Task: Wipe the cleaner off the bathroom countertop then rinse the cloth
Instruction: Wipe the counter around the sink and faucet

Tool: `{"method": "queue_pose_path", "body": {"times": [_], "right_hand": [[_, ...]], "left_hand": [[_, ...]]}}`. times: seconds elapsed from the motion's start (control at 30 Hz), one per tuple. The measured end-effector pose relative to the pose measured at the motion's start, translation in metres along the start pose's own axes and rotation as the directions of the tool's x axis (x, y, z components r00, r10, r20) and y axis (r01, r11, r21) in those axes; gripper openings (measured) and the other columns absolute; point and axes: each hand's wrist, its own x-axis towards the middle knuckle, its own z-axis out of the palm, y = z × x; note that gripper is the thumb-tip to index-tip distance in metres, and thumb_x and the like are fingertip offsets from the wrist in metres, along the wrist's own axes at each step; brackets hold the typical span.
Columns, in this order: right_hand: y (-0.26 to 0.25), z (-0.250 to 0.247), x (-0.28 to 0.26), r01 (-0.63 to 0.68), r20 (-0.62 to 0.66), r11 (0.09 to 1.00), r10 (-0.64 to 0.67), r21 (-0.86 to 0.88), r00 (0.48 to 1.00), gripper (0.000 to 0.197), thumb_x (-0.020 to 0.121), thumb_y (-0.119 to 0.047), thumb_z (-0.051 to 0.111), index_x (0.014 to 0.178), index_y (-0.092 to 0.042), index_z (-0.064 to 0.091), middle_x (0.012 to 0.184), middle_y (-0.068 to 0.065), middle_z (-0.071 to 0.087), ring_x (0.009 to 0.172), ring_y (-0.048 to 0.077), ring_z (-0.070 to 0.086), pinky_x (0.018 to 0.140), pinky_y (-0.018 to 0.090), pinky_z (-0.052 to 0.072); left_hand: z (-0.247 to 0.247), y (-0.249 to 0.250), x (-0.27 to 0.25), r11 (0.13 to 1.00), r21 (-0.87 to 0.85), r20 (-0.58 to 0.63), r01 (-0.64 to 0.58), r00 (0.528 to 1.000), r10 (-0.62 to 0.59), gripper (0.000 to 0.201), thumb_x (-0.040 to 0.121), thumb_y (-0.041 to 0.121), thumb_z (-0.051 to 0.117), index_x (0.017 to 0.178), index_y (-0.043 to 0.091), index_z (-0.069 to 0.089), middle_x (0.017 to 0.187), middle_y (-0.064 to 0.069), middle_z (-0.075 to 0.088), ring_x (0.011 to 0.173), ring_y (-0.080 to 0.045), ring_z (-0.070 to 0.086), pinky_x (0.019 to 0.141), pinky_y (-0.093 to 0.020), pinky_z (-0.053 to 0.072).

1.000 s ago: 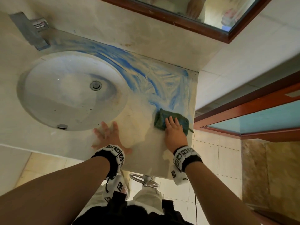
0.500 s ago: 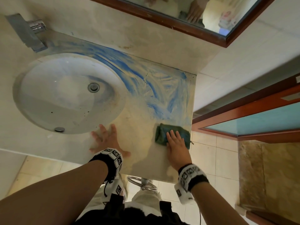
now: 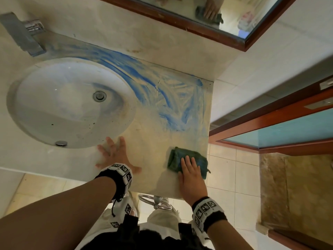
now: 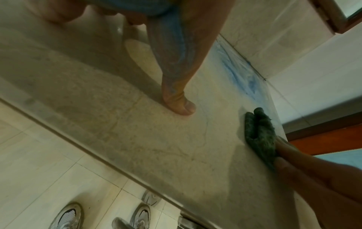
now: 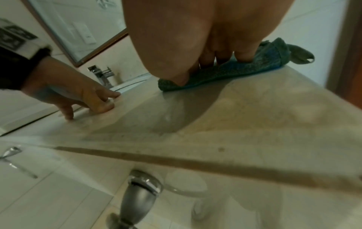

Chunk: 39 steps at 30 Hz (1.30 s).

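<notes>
Your right hand (image 3: 191, 175) lies flat with straight fingers pressed on top of the one cloth (image 3: 187, 162), a dark green, nubbly rag folded into a thick pad with a blue-stained upper face and a small loop hanging off one corner. It sits on the bench (image 3: 155, 141) at the front right corner, far from the sink (image 3: 72, 103), with its outer side right at the bench's end edge, beyond which the surface drops to the tiled floor (image 3: 232, 170). Your left hand (image 3: 115, 156) rests on the bench just in front of the sink rim, fingers spread and straight, thumb stretched toward the cloth, gripping nothing. Between your two hands the beige stone is bare and looks damp. Past the cloth, away from you, blue cleaner (image 3: 173, 100) streaks the bench in swirled bands that curve round the back of the sink as far as the wall and reach the bench's end edge. One sink is set in the bench, oval, with a drain at its middle. One faucet (image 3: 23, 35) stands at the sink's back rim, and a wood-framed mirror (image 3: 207, 27) hangs on the wall behind.
</notes>
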Motion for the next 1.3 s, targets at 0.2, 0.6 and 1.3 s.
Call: {"method": "queue_pose_path", "body": {"times": [0.2,0.6,1.3], "right_hand": [[0.009,-0.043,0.072,0.048,-0.058,0.999,-0.047,0.011,0.997,0.053,0.105,-0.034,0.025,0.155,-0.018,0.016,0.163,0.000,0.005,0.150,0.020,-0.002,0.121,0.041,0.000],[0.036,-0.010,0.017,0.256,0.115,0.944,-0.237,-0.208,0.965,0.068,0.099,-0.041,0.033,0.155,-0.009,0.010,0.162,0.014,0.006,0.149,0.037,0.001,0.119,0.057,0.008],[0.094,-0.032,0.044,0.431,0.124,0.872,-0.413,-0.231,0.902,0.074,0.092,-0.060,0.023,0.149,-0.015,0.037,0.156,0.020,0.027,0.145,0.042,0.021,0.114,0.060,0.023]], "left_hand": [[0.001,-0.001,0.001,1.000,0.008,-0.018,0.000,1.000,0.000,0.146,0.054,0.064,0.083,0.147,0.036,-0.026,0.152,-0.006,-0.039,0.141,-0.043,-0.028,0.100,-0.074,0.029],[0.002,0.001,-0.006,0.999,0.032,-0.073,0.040,0.997,-0.037,0.143,0.055,0.066,0.082,0.149,0.038,-0.021,0.156,-0.004,-0.032,0.143,-0.043,-0.020,0.111,-0.067,0.021],[0.037,0.103,-0.017,0.987,-0.107,-0.098,0.121,0.986,-0.131,0.133,0.062,0.068,0.077,0.150,0.037,-0.018,0.155,-0.009,-0.033,0.143,-0.042,-0.023,0.112,-0.065,0.019]]}}
